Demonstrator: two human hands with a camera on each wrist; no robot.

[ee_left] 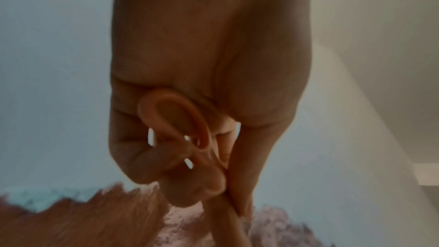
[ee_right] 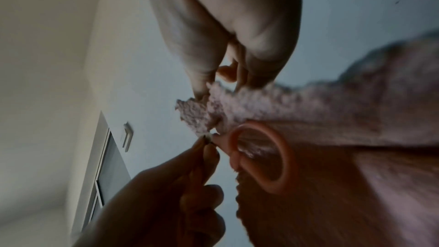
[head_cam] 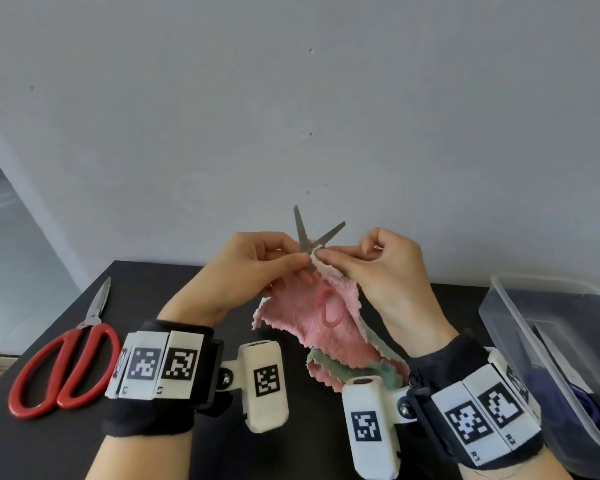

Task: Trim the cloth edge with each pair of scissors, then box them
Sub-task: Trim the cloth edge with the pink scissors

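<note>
Small pink-handled scissors (head_cam: 305,237) point upward, blades spread apart. My left hand (head_cam: 291,268) grips them just under the blades, fingers curled round a pink handle loop (ee_left: 175,119). The other loop (head_cam: 329,311) hangs free in front of the cloth. A pink cloth with a green back (head_cam: 326,334) droops below both hands, its top edge sitting between the blades. My right hand (head_cam: 333,254) pinches that top edge (ee_right: 202,112) beside the blades. Large red-handled scissors (head_cam: 63,365) lie closed on the black table (head_cam: 194,455) at the left.
A clear plastic box (head_cam: 520,327) stands open at the table's right edge with dark and purple items inside. A pale wall rises right behind the table. The left table edge runs diagonally past the red scissors.
</note>
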